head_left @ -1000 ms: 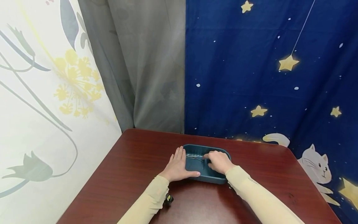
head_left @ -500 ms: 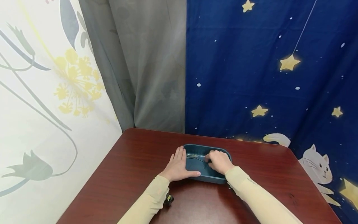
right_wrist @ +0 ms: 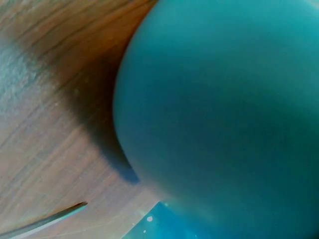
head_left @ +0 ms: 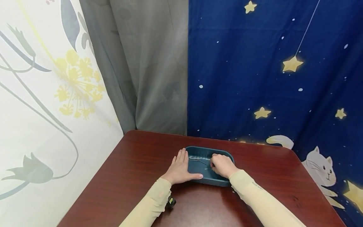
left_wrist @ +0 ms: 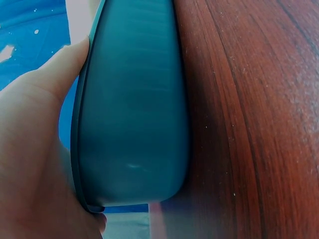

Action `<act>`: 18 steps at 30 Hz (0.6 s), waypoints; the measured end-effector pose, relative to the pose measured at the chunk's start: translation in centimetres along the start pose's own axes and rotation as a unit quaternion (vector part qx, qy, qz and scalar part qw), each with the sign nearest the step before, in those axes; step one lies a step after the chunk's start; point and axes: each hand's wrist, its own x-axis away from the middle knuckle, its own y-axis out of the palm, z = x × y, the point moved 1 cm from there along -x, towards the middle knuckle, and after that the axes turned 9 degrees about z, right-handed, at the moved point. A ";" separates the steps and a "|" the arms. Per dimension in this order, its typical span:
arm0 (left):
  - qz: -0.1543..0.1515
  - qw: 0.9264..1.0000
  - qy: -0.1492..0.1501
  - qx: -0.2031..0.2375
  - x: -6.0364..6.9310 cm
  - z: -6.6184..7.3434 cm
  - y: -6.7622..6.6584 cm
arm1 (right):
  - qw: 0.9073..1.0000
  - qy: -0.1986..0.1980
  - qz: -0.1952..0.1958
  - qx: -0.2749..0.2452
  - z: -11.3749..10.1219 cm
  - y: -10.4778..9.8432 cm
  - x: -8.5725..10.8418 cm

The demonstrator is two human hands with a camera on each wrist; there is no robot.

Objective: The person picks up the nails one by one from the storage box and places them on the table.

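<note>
Tray [head_left: 214, 182] teal-blue; table [head_left: 144, 160] red-brown, wood-grained; sleeves [head_left: 262, 197] cream. Two o'clock: navy curtain [head_left: 235, 78], yellow-starred. Eleven: grey curtain [head_left: 160, 69]. Nine: white panel [head_left: 31, 126], flowered.

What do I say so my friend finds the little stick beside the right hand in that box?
Find the dark red table, then the open blue-green box on it. Inside, just beside the right hand, look for a thin, pale stick. It lies apart and nearer the person, while the other thin sticks bunch together beside the left hand.
</note>
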 end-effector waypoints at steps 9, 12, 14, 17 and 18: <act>0.001 1.000 0.000 0.001 -0.1 -0.1 0.1 | 1.000 0.006 -0.020 -0.003 -0.1 -0.5 0.2; -0.001 1.000 -0.002 0.003 -0.1 0.0 0.1 | 1.000 0.013 -0.023 0.000 0.1 -0.5 0.1; -0.002 1.000 -0.002 0.002 -0.1 -0.1 0.1 | 1.000 0.020 -0.023 -0.002 0.2 -0.6 0.1; -0.001 1.000 -0.001 0.001 -0.1 -0.1 0.1 | 0.999 0.029 -0.024 -0.005 0.2 -0.7 0.2; -0.001 1.000 -0.001 0.000 -0.2 -0.1 0.1 | 0.999 0.032 -0.024 -0.004 0.3 -0.8 0.1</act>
